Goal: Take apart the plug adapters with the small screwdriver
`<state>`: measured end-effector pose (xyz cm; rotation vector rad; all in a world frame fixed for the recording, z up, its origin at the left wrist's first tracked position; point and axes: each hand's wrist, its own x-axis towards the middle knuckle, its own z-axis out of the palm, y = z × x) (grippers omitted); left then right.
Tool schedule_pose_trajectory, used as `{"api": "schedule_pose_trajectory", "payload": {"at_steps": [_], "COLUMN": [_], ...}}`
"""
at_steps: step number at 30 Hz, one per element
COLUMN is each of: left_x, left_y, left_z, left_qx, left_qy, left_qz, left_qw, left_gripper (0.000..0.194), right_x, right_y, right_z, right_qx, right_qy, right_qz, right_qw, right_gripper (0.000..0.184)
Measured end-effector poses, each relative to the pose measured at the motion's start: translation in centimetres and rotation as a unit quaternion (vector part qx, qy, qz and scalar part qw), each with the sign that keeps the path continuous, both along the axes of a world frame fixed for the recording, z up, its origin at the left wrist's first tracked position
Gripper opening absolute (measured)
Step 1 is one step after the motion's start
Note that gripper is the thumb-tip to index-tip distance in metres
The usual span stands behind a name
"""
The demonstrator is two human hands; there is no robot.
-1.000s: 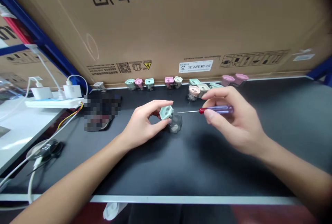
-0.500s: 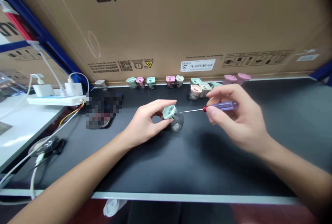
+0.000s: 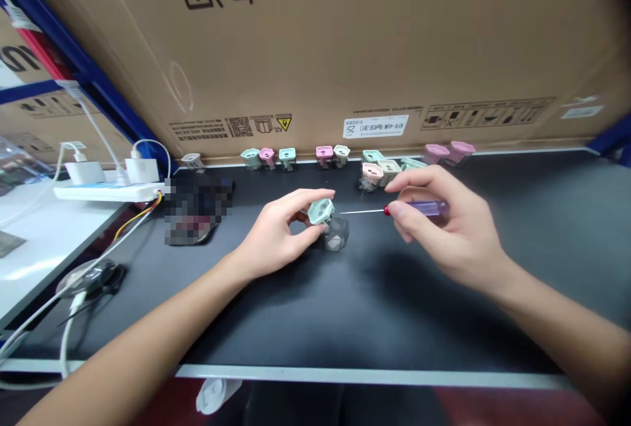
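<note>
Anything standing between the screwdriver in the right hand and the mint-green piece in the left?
Nothing visible does. The right hand points the screwdriver at the mint-green piece, and the left hand grips from the opposite side. Whether the tip touches is too small to tell.

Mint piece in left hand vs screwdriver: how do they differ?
The mint piece is squat and angular; the screwdriver is long and slim. The mint piece is pale green; the screwdriver shows purple and red. The left hand holds the mint piece, the right hand the screwdriver. Both are hand-held.
</note>
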<state>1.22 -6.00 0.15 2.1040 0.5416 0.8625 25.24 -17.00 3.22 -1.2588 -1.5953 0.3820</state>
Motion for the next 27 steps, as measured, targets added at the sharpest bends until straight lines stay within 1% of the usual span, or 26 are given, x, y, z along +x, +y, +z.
{"api": "schedule_pose_trajectory", "payload": {"at_steps": [7, 12, 17, 21, 25, 27], "left_x": [-0.08, -0.14, -0.14, -0.15, -0.12, -0.07], "left_y": [-0.09, 0.04, 0.08, 0.07, 0.08, 0.03], "left_z": [0.28, 0.29, 0.20, 0.28, 0.29, 0.30], "left_qx": [-0.005, 0.005, -0.005, 0.001, 0.017, 0.024], "left_qy": [-0.017, -0.018, -0.026, -0.019, -0.008, -0.006], "left_qz": [0.007, -0.001, -0.004, -0.010, -0.009, -0.012], "left_qw": [1.000, 1.000, 1.000, 1.000, 1.000, 1.000], "left_gripper": [0.047, 0.048, 0.047, 0.047, 0.047, 0.047], "right_x": [0.03, 0.09, 0.19, 0.10, -0.04, -0.08], "right_y": [0.17, 0.15, 0.14, 0.18, 0.07, -0.04], "right_z": [-0.40, -0.44, -0.38, -0.25, 0.14, 0.35], "right_qx": [0.014, 0.019, 0.020, 0.013, 0.017, 0.025], "right_qy": [0.001, -0.002, -0.005, -0.003, -0.013, -0.031], "right_qz": [0.003, 0.000, -0.002, -0.006, -0.006, -0.008], "right_qw": [1.000, 1.000, 1.000, 1.000, 1.000, 0.999], "right_gripper": [0.015, 0.015, 0.015, 0.013, 0.005, 0.007]}}
